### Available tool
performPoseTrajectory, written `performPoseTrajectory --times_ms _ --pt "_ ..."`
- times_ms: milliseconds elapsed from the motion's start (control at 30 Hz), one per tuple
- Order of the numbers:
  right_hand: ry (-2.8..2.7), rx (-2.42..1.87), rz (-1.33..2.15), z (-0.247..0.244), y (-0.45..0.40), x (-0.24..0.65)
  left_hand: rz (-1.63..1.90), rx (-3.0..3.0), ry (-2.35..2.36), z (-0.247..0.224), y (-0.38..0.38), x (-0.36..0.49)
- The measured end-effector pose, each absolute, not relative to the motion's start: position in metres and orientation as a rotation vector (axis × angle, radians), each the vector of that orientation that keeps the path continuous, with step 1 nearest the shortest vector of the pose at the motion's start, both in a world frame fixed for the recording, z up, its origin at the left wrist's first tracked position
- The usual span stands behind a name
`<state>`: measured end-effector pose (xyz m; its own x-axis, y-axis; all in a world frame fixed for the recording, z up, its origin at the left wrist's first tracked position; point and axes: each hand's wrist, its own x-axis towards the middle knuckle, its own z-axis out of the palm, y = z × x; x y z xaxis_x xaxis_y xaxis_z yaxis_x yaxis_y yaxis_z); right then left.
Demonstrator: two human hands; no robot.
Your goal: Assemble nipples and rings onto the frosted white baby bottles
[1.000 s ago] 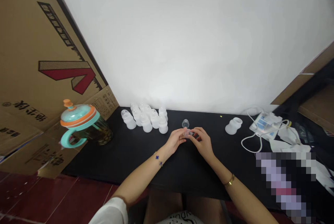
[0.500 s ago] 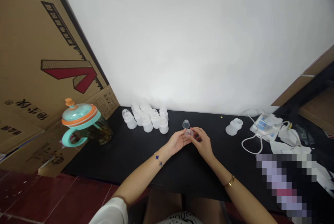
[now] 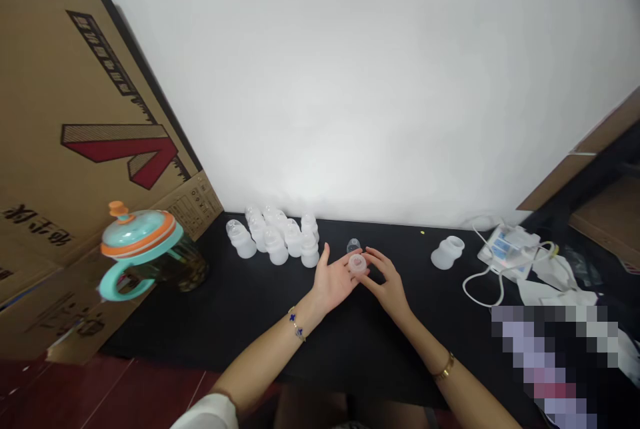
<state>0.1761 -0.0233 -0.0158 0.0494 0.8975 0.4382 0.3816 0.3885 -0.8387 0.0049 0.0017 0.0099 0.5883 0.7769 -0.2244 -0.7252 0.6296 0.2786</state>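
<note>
A small translucent bottle collar (image 3: pixel 357 264) lies over the fingers of my left hand (image 3: pixel 334 284), which is palm up with the thumb spread away. My right hand (image 3: pixel 391 290) grips the collar's edge between thumb and fingers. What sits inside the ring is too small to make out for certain. Just behind the hands a clear dome cap (image 3: pixel 353 244) stands on the black table, its lower part hidden by my fingers. To the right, a frosted white baby bottle (image 3: pixel 447 253) has its mouth uncovered. Several capped baby bottles (image 3: pixel 277 247) cluster on the left.
A large jug (image 3: pixel 150 249) with a turquoise lid and handle stands at the left, beside cardboard boxes (image 3: pixel 110 102). On the right lie a white cable (image 3: pixel 481 302), a white device (image 3: pixel 505 249) and papers. A white wall (image 3: pixel 370 96) rises behind the black table (image 3: pixel 240 322).
My left hand has opened wider, its thumb moving off the collar to the left. The collar now faces up more fully, still between my right fingers. The camera view has shifted slightly.
</note>
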Motion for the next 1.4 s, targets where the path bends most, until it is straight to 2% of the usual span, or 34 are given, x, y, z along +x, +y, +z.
performPoseTrajectory --times_ms 133,267,400,467,533,833,900,967,1100,1167,1233,1333,1400 --pt "-1.421 -1.154 0.746 -0.016 -0.026 0.173 0.918 0.121 0.306 0.01 0.002 0.003" --pt "-1.02 -1.048 0.955 -0.018 -0.024 0.172 0.99 0.087 0.281 0.004 0.007 0.002" --pt "-0.692 -0.915 1.403 -0.02 -0.018 0.171 0.984 0.11 0.253 -0.008 0.01 0.004" --pt "-0.692 -0.874 1.609 -0.022 -0.016 0.168 0.964 0.113 0.266 -0.013 0.009 0.008" --pt "-0.753 -0.857 1.668 -0.024 -0.018 0.164 0.956 0.103 0.312 -0.015 0.007 0.011" --pt "-0.957 -0.972 1.563 -0.026 -0.024 0.163 0.934 0.151 0.415 -0.006 0.001 0.014" --pt "-0.916 -1.033 1.431 -0.02 -0.023 0.169 0.916 0.169 0.412 -0.004 0.0 0.013" --pt "-0.883 -1.119 1.102 -0.009 -0.023 0.18 0.906 0.19 0.406 -0.003 -0.002 0.013" --pt "-0.948 -1.209 0.16 0.017 -0.02 0.218 0.908 0.218 0.412 -0.002 -0.004 0.012" --pt "-0.881 -1.281 -0.1 0.022 -0.015 0.244 0.901 0.21 0.423 -0.002 -0.004 0.011" --pt "-0.847 -1.419 -0.085 0.018 -0.008 0.27 0.897 0.198 0.438 -0.002 -0.004 0.011" --pt "-0.697 -1.576 0.221 0.0 0.006 0.305 0.905 0.198 0.458 -0.004 -0.003 0.011" --pt "-0.625 -1.603 0.307 -0.014 0.015 0.32 0.92 0.21 0.467 -0.004 -0.003 0.011"
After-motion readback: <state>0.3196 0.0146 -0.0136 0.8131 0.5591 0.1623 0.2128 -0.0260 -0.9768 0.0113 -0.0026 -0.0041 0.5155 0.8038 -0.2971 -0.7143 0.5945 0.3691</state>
